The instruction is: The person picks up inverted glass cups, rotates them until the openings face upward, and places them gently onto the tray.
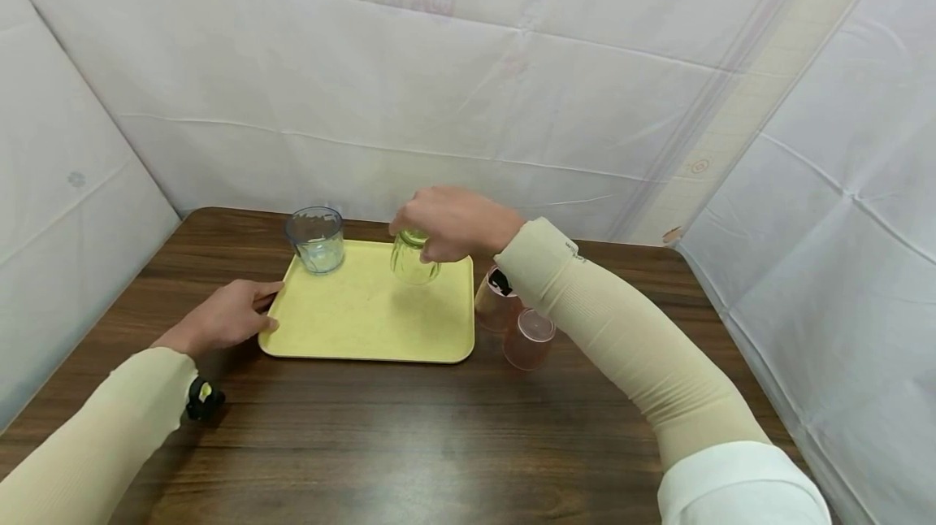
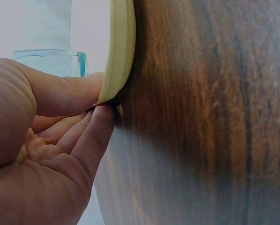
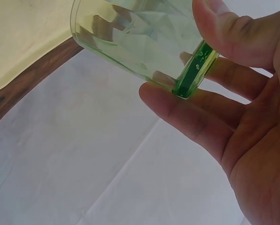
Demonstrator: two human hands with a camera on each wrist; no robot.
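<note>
A yellow tray [image 1: 366, 322] lies on a dark wooden table [image 1: 409, 436]. My left hand [image 1: 265, 307] pinches the tray's left rim [image 2: 121, 51], thumb on top and fingers [image 2: 90, 136] underneath. My right hand [image 1: 427, 239] grips a green faceted glass [image 1: 413, 263] by its thick base, mouth down and tilted, just over the tray's back right part. In the right wrist view the fingers [image 3: 186, 112] and thumb clamp the green glass [image 3: 135, 37] at its base. A blue glass [image 1: 317, 240] stands upright on the tray's back left corner.
Two pink cups [image 1: 528, 338] stand on the table just right of the tray, under my right forearm. White sheets wall the table at the back and on both sides. Bare wood runs along the front.
</note>
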